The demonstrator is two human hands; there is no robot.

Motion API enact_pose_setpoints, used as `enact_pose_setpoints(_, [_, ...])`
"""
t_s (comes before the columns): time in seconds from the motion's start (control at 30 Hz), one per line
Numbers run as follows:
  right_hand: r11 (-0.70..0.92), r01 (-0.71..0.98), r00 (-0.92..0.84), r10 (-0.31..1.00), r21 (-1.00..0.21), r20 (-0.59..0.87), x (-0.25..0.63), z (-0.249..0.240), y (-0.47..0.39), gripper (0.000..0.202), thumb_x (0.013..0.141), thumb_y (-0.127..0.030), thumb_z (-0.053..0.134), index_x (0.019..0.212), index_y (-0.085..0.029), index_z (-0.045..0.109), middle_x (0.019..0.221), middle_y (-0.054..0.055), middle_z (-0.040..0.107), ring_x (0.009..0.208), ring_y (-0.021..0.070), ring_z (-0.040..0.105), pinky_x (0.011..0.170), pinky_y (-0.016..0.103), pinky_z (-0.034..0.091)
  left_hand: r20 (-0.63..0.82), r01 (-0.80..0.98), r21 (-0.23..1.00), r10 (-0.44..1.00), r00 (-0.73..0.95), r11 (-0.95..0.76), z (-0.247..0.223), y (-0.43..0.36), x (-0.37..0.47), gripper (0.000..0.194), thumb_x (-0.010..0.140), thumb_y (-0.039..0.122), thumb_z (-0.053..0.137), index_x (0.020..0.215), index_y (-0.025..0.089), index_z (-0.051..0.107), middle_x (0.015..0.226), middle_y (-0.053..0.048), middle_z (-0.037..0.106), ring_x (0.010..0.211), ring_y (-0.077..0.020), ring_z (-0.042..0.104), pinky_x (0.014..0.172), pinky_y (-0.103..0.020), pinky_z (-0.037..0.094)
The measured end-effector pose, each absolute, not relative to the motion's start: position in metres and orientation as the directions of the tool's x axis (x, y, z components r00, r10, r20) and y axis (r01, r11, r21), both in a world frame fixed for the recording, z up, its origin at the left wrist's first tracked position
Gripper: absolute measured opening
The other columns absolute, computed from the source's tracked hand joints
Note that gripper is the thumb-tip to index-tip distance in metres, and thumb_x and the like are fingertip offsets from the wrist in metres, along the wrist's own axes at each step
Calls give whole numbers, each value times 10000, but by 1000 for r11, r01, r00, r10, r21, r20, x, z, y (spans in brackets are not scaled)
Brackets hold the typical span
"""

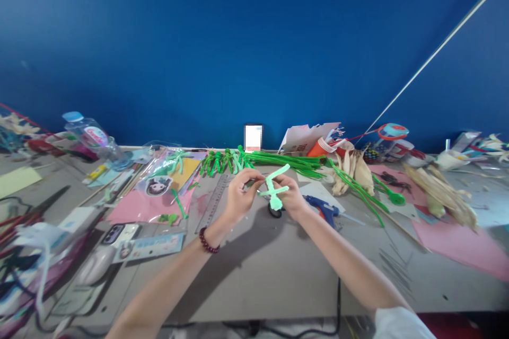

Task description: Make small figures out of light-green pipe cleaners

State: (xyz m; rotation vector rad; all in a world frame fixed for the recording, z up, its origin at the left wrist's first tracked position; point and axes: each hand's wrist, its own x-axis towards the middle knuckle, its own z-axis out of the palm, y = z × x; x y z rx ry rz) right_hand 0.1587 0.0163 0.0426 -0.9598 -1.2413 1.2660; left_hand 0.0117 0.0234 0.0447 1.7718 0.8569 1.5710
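Observation:
In the middle of the view I hold up a light green pipe-cleaner figure (274, 190), with a rounded lower end and arms that stick out sideways. My left hand (240, 195), with a dark red bead bracelet (209, 241) at the wrist, pinches it from the left. The fingers of my right hand (293, 199) are closed on its right side, partly hidden behind it. Just below lies a small black ring-shaped thing (274, 213), mostly covered. A blue glue gun (323, 208) rests to the right of my right hand. Left of my left hand is a clear ruler (214, 202).
Bundled green pipe cleaners (286, 160) lie along the back, beside several small green figures (222, 161). A phone (253, 137) stands against the blue wall. At left are a plastic bottle (93, 135), pink paper (139, 206) and a mouse (95, 265); dried husks (445, 196) lie right.

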Motion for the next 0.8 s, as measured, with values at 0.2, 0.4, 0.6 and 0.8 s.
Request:
enact_pose_setpoints(0.2, [30,-248,-179,981,-968,76,162,44,18,343,645,-485,726,727,-169,620,574,-22,519,472,76,389,452,209,306,595,57,796,797,103,-602,46,24,11,78,812,242,623,813,181,672,822,-62,637,785,-165,604,691,-285,494])
enact_pose_setpoints(0.4, [230,-105,-42,971,-968,235,159,44,18,262,696,-435,657,737,-186,588,631,-10,549,520,103,452,476,221,377,540,78,836,839,68,-544,46,20,13,102,791,263,645,810,170,684,809,-67,661,750,-160,614,628,-258,498])
enact_pose_setpoints(0.6, [355,25,-18,935,-934,355,158,41,15,126,703,-259,591,801,-186,558,733,8,560,604,125,514,520,229,420,453,23,890,890,57,-455,48,18,14,121,764,279,667,798,165,691,768,-56,675,675,-143,624,579,-234,502])
enact_pose_setpoints(0.8, [403,148,-18,914,-903,405,158,42,13,167,654,-137,485,808,-184,531,750,4,549,654,126,510,598,234,446,467,76,877,878,107,-475,51,17,13,133,787,277,643,836,173,711,810,-71,707,720,-170,654,601,-251,520])
